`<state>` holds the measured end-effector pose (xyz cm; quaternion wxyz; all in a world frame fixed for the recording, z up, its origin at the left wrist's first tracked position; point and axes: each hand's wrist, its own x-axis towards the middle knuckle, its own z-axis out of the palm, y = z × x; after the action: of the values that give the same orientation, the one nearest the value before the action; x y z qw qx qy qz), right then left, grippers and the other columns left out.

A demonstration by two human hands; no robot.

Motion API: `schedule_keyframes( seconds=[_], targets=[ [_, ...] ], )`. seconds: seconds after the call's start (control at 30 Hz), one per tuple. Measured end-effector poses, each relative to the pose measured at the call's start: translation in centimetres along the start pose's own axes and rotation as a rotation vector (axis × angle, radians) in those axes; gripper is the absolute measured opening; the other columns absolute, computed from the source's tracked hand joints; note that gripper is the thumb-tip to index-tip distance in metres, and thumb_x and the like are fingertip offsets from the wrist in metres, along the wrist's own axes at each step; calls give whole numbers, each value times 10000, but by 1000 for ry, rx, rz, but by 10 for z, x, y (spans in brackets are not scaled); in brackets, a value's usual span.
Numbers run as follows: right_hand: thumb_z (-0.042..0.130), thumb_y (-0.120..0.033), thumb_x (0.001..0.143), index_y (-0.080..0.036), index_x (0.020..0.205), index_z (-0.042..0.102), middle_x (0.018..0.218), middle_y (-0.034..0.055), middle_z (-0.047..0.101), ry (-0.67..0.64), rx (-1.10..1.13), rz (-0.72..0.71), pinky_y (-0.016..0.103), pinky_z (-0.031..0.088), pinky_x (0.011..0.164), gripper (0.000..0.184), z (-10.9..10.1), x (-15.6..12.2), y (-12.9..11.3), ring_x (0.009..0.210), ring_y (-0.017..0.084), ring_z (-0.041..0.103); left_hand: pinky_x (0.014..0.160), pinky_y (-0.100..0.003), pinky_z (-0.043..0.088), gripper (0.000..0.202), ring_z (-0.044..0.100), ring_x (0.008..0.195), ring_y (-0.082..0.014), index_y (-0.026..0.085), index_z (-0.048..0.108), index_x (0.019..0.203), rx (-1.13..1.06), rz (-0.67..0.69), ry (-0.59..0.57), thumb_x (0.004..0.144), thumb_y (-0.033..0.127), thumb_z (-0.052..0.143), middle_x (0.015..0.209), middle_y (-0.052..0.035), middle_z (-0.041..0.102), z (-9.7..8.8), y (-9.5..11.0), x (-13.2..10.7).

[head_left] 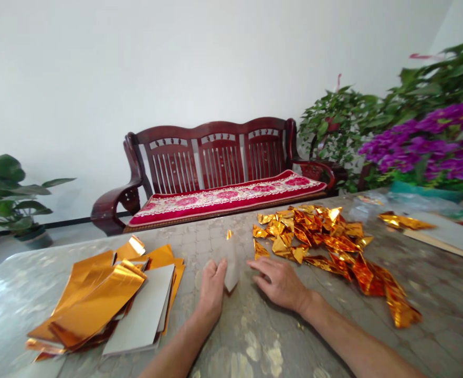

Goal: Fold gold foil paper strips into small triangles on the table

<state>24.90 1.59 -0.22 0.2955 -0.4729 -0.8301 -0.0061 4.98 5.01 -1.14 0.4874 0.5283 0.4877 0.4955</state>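
Observation:
My left hand (211, 286) and my right hand (281, 283) rest on the table on either side of a folded piece of foil paper (231, 262), grey side up with a gold tip at its far end. The left fingers press flat on the piece's left edge. The right hand lies flat with fingers stretched toward its right edge. A stack of gold foil sheets (97, 299), some grey side up, lies left of my left hand. A heap of folded gold foil pieces (326, 241) stretches to the right of my right hand.
The table (255, 341) has a glossy patterned cover. Grey sheets and another gold piece (407, 221) lie at the far right. A red wooden bench (216, 178) stands behind the table, with plants (7, 197) left and purple flowers (436, 142) right.

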Motion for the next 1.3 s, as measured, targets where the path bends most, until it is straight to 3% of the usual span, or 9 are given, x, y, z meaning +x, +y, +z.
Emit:
schedule_keyframes(
  seconds=[0.07,0.13,0.33,0.53,0.6,0.7,0.9,1.1,1.3],
  targets=[
    [617,-176,834,-211,1356,515,1264,78,632,10,59,-6,269,507,864,532,-1,0,-10,1016,170,640,606,-259,498,370,621,669,-161,156,615,832,-315,-142,-58,730,509,657,738,-18,655,5,3,-5],
    [641,-204,822,-216,1380,491,1342,86,586,-13,74,-30,287,511,911,577,0,1,-17,1136,193,604,646,-263,526,386,653,721,-169,150,625,876,-456,-212,-97,637,420,761,799,-37,684,8,8,-10],
    [504,-187,937,-231,1224,637,1240,76,664,-5,47,-97,276,525,911,319,7,2,-13,1080,165,649,736,-298,578,507,682,851,-196,167,615,1099,-468,-192,-165,631,284,772,981,-71,709,7,9,-17],
    [488,-139,927,-212,1122,687,1146,77,703,19,48,-123,287,529,882,288,12,1,1,1024,169,664,763,-318,587,786,679,927,-206,190,356,1442,-328,-141,-80,695,183,600,1105,-91,676,-5,3,-8],
    [491,-127,921,-201,1101,691,1132,77,703,6,57,-122,289,528,879,278,14,2,4,1012,171,665,788,-317,578,804,671,989,-220,178,375,1430,-281,-78,-89,656,130,586,1161,-102,665,-7,-1,-4],
    [489,-116,917,-194,1067,696,1101,75,707,12,77,-114,292,526,877,267,14,3,6,997,172,663,914,-333,538,679,651,1064,-222,171,563,1263,-90,31,-111,596,47,601,1216,-92,663,-10,-13,3],
    [480,-35,837,-198,1032,701,1086,64,708,53,106,-129,286,518,890,337,15,3,12,1000,169,656,968,-335,490,444,648,999,-175,192,710,1013,386,303,-31,686,-7,483,1019,-40,715,-18,-27,6],
    [483,-1,758,-199,1025,698,1074,55,710,74,128,-150,276,516,880,396,18,4,16,987,165,657,840,-289,509,319,660,868,-167,200,730,918,526,316,-21,725,28,543,917,-18,726,-22,-12,1],
    [520,-25,761,-213,988,700,1044,44,716,39,81,-188,276,516,840,345,18,6,16,939,172,664,814,-290,490,269,650,876,-172,216,728,932,654,335,-82,772,66,572,938,-20,715,-25,-10,-1]
  ],
)
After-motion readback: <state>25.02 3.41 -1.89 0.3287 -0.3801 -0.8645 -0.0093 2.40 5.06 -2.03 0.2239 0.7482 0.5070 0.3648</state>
